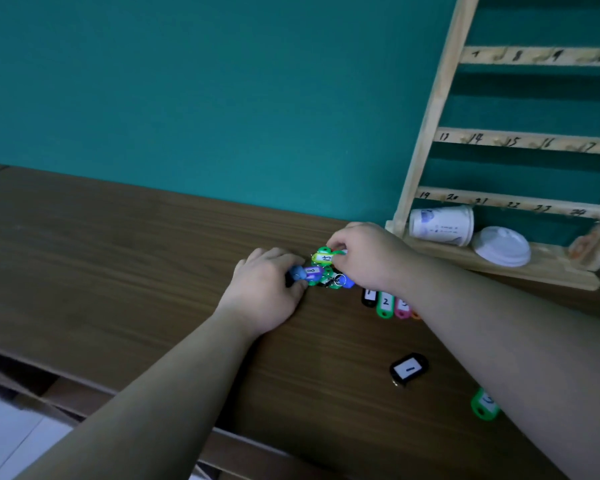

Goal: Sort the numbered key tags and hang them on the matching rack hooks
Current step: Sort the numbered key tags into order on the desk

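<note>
A small heap of coloured key tags (329,277) lies on the wooden table (118,244) between my hands. My left hand (267,289) grips a blue tag (303,272) with a label reading 8. My right hand (364,258) pinches a green tag (324,258) at the top of the heap. The wooden rack (520,140) with numbered hooks leans on the teal wall at the right. A row of tags, black (369,296), green with a 2 (385,304) and pink (401,308), lies below my right wrist.
A black tag marked 1 (408,368) and a green tag (484,403) lie nearer the front edge. A tipped paper cup (440,226) and a white lid (501,245) rest on the rack's base. The table's left part shows bare wood.
</note>
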